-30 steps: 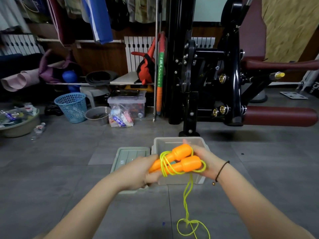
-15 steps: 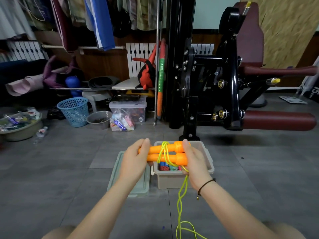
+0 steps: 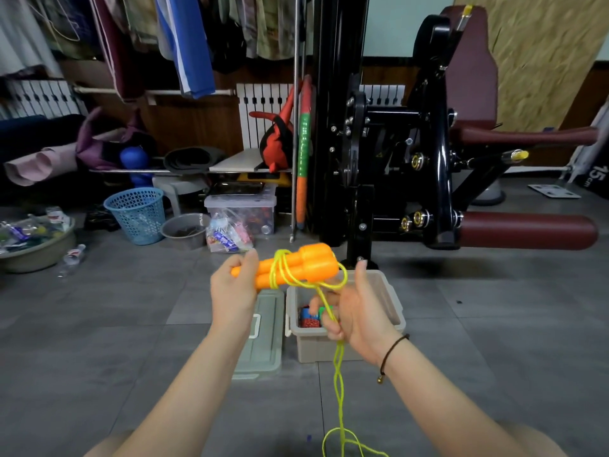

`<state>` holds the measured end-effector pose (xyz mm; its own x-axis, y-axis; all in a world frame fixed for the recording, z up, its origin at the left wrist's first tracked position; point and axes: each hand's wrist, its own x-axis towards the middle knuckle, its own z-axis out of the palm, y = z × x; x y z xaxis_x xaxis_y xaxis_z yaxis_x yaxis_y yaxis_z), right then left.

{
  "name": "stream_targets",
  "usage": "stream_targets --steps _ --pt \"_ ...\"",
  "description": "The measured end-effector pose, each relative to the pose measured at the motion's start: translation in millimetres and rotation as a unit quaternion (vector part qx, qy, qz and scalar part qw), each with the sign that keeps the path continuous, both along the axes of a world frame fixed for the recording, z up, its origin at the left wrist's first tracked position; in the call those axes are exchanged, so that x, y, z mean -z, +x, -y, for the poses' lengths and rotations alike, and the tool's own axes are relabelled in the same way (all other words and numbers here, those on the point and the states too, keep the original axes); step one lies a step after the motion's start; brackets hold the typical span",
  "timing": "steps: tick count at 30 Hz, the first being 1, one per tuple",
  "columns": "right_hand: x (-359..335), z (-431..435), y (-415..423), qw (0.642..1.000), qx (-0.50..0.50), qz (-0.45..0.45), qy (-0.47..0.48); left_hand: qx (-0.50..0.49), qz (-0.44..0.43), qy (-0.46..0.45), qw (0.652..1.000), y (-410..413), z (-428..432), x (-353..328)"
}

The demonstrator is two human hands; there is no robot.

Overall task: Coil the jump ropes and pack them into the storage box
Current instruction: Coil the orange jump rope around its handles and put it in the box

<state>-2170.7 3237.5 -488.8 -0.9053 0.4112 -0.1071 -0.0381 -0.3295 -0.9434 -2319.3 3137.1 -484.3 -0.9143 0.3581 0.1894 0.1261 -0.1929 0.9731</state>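
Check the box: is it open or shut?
Open. The box has no lid on. The lid lies flat on the floor beside it, and coloured items show inside.

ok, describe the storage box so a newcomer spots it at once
Start at the black gym machine with maroon pads; on the grey floor in front of it sits a beige open storage box, partly behind the right hand. Unlike the clear lidded bin farther back by the blue basket, it is opaque, with its grey-green lid lying flat beside it.
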Motion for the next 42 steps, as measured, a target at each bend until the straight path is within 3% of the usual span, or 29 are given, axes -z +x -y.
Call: stream_targets --steps 3,6,8,10,13,15,18,21,24,27,31,33,35,38,42 --pt "7.4 3.1 -0.6 0.989 -0.043 0.075 0.117 -0.102 -0.029 -0.010 0.994 -16.3 2.8 -2.9" --pt "6.0 9.1 3.4 0.966 -0.109 0.111 0.207 -0.185 -0.185 -0.142 0.955 -28.2 7.6 -4.2" --pt "-3.7 9.6 5.8 0.946 -0.119 0.126 0.275 -0.157 -0.322 -0.220 0.907 -33.6 8.1 3.2" --pt "-14.6 1.9 8.5 0.910 -0.086 0.148 0.377 -0.059 -0.467 -0.302 0.829 -31.3 5.1 18.0" --pt "-20.9 -18.0 15.9 0.866 -0.032 0.153 0.475 0.057 -0.572 -0.334 0.747 -22.3 2.8 39.4" --pt "-18.0 -31.1 19.1 0.866 0.002 0.159 0.473 0.107 -0.563 -0.305 0.760 -18.5 6.7 46.9" --pt "-11.1 -48.6 18.5 0.881 0.035 0.170 0.440 0.176 -0.482 -0.263 0.817 -12.0 13.8 48.6" --pt "-0.6 -60.9 12.8 0.893 0.061 0.168 0.412 0.226 -0.319 -0.188 0.901 -6.3 23.7 36.2" --pt "6.3 -55.2 5.1 0.919 0.067 0.150 0.358 0.192 -0.122 -0.092 0.969 -8.0 32.9 21.6" --pt "12.5 -43.0 -3.2 0.939 0.060 0.145 0.307 0.119 0.026 -0.015 0.992 -7.5 32.7 12.0" --pt "26.5 -23.4 -12.8 0.956 0.007 0.129 0.264 0.022 0.154 0.061 0.986 -12.0 28.9 3.6" --pt "32.8 -11.4 -16.7 0.957 -0.030 0.142 0.253 -0.033 0.162 0.055 0.985 -18.4 27.6 4.6" --pt "34.7 1.7 -18.5 0.955 -0.080 0.157 0.240 -0.105 0.113 0.004 0.988 -26.6 25.4 10.4" --pt "25.5 17.9 -16.6 0.949 -0.134 0.156 0.240 -0.192 -0.038 -0.137 0.971 -36.0 20.6 17.9" --pt "8.0 20.2 -4.3 0.930 -0.174 0.148 0.287 -0.184 -0.193 -0.260 0.928 -29.5 13.2 20.9"
